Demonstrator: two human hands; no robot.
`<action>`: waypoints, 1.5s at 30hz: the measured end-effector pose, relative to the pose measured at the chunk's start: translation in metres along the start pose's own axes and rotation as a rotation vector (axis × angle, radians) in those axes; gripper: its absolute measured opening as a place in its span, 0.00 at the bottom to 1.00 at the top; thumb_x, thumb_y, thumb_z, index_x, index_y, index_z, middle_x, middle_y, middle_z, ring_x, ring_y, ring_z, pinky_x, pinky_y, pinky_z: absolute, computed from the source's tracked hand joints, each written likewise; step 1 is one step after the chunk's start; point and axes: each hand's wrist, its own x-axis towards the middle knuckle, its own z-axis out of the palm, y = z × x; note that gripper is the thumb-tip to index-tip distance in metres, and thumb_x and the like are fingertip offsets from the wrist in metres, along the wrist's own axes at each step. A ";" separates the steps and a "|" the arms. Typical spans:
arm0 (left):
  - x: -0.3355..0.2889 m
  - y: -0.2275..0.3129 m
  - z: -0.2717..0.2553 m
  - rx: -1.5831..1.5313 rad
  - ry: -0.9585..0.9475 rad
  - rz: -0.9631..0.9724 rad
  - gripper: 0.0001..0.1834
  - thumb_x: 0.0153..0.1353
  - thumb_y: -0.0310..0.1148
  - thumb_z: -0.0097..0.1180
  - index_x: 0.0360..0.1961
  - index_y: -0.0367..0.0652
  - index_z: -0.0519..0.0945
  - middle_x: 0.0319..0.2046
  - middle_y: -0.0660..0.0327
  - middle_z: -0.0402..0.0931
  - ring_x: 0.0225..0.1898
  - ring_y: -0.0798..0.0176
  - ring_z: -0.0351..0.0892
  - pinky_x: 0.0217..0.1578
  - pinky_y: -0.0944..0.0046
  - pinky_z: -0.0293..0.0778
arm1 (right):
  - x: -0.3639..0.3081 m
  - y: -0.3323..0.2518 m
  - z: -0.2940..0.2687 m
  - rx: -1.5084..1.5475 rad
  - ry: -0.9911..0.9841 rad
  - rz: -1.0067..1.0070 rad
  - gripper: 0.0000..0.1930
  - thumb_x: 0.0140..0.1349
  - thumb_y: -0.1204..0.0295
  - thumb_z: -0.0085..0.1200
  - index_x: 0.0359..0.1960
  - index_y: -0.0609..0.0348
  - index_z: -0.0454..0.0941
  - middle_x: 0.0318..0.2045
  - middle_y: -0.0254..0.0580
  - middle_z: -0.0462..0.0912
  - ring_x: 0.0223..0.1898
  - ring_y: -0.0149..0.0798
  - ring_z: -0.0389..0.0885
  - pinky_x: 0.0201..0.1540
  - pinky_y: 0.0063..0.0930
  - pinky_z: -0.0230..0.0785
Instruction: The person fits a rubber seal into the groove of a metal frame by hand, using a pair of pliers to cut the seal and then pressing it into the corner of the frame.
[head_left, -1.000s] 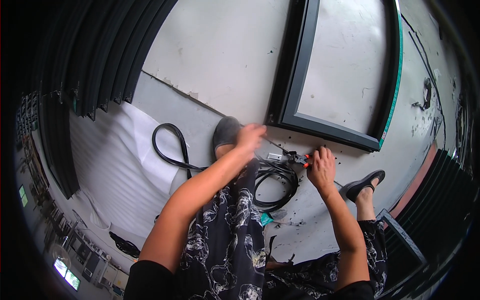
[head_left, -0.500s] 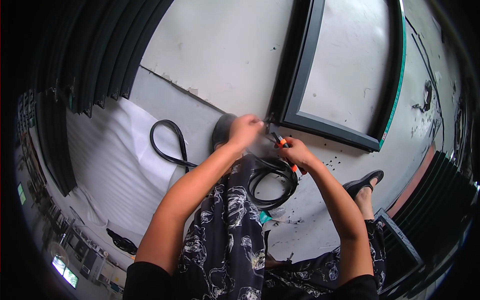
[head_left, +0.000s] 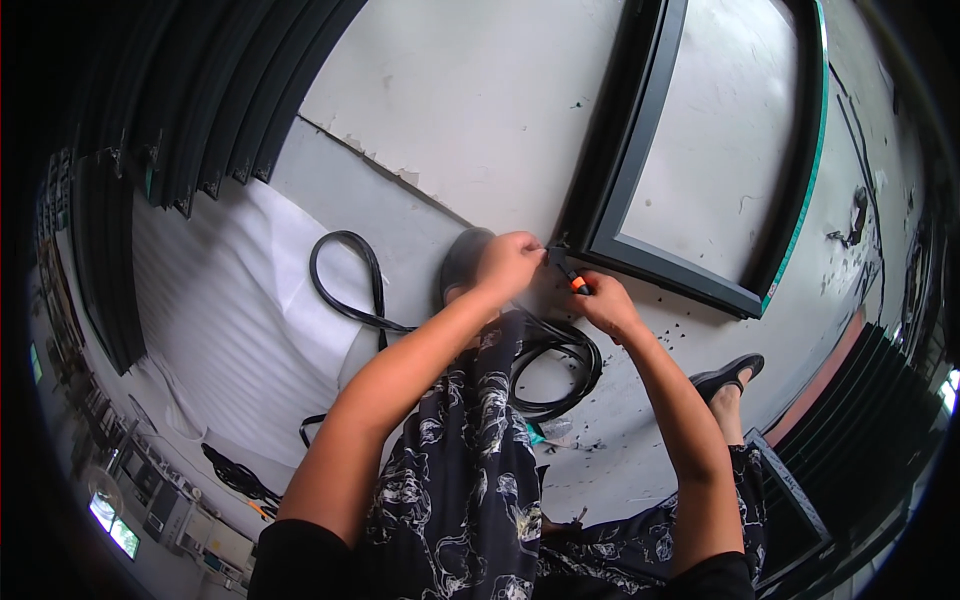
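My left hand (head_left: 512,265) is closed in a pinch on what looks like the end of a black rubber strip (head_left: 552,254), close to the lower left corner of a dark grey window frame (head_left: 690,276). My right hand (head_left: 607,303) is wrapped round a pair of pliers-like cutters (head_left: 579,284) with orange and black handles. Their dark jaws point up and left, at the bit of strip by my left fingertips. Whether the jaws touch it is too small to tell. A coil of black strip (head_left: 587,385) lies below my hands, partly behind my leg.
A loop of black strip (head_left: 318,275) lies on white foam sheeting (head_left: 230,330) at left. Long dark profiles (head_left: 225,90) are stacked at upper left, more dark profiles (head_left: 850,400) at right. Small black scraps lie around my right foot (head_left: 727,380).
The cutters have turned and come up to the strip end by my left fingers. Both hands are closer together at the frame corner. The whole view has shifted slightly.
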 end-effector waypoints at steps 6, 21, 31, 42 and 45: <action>0.001 -0.003 0.002 0.100 0.021 0.048 0.07 0.54 0.30 0.56 0.29 0.36 0.78 0.20 0.60 0.75 0.22 0.70 0.70 0.25 0.68 0.67 | 0.004 0.003 -0.004 -0.204 0.094 -0.102 0.18 0.45 0.65 0.51 0.39 0.58 0.78 0.34 0.53 0.79 0.39 0.52 0.77 0.44 0.36 0.68; -0.003 0.006 0.000 0.251 0.020 0.083 0.08 0.54 0.33 0.54 0.31 0.39 0.78 0.22 0.56 0.76 0.24 0.60 0.76 0.27 0.62 0.69 | -0.002 0.018 0.002 -0.438 0.275 -0.209 0.12 0.47 0.63 0.54 0.27 0.58 0.77 0.25 0.52 0.79 0.31 0.52 0.77 0.35 0.42 0.70; 0.002 -0.001 0.006 -0.016 -0.200 -0.125 0.09 0.60 0.31 0.50 0.33 0.33 0.74 0.28 0.58 0.77 0.29 0.66 0.80 0.28 0.71 0.74 | -0.068 0.079 -0.013 -0.768 0.579 -0.067 0.12 0.40 0.65 0.63 0.25 0.56 0.77 0.25 0.41 0.77 0.31 0.43 0.76 0.39 0.35 0.66; 0.001 0.013 0.010 -0.413 -0.235 -0.377 0.08 0.62 0.30 0.48 0.36 0.36 0.73 0.29 0.59 0.76 0.28 0.66 0.78 0.32 0.69 0.77 | -0.019 0.024 0.055 -0.204 0.675 -0.445 0.10 0.54 0.66 0.54 0.35 0.56 0.75 0.24 0.44 0.76 0.27 0.49 0.75 0.31 0.40 0.67; 0.008 0.006 0.005 -0.244 -0.080 -0.134 0.07 0.61 0.29 0.49 0.36 0.34 0.73 0.28 0.59 0.76 0.28 0.67 0.77 0.32 0.70 0.76 | -0.015 0.023 0.044 -0.125 0.775 -0.455 0.07 0.54 0.67 0.54 0.30 0.56 0.77 0.24 0.44 0.76 0.28 0.48 0.76 0.29 0.39 0.68</action>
